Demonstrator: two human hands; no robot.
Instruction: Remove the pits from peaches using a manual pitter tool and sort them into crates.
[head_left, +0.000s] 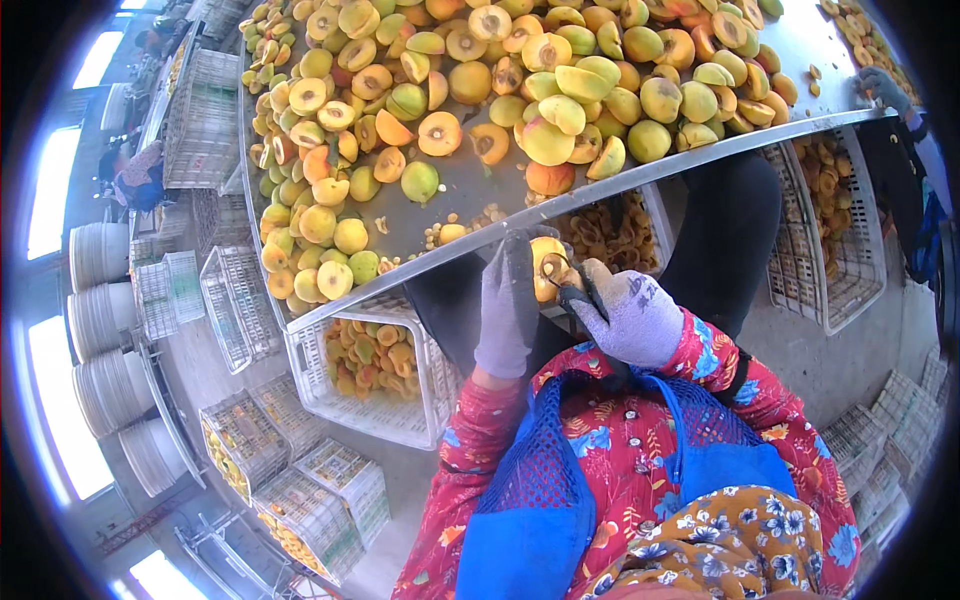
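Note:
My left hand (511, 304), in a pale glove with a dark grey palm and fingers, holds a halved yellow peach (546, 268) at the table's edge. The cut face shows the pit area. My right hand (626, 304), gloved alike, grips a small dark tool (559, 279), thin and curved at its tip, against the fruit; its exact kind cannot be told. Beyond my hands, whole and halved peaches (439, 133) are heaped on the metal table (450, 191). Loose pits (487, 217) lie near its front edge.
Below the table stand a white plastic crate (364, 420) of peach pieces on the left and another container of cut pieces (619, 232) between my legs. At right is a further crate (825, 296), with a co-worker's gloved hand (885, 88) above. Stacked crates (322, 510) stand lower left.

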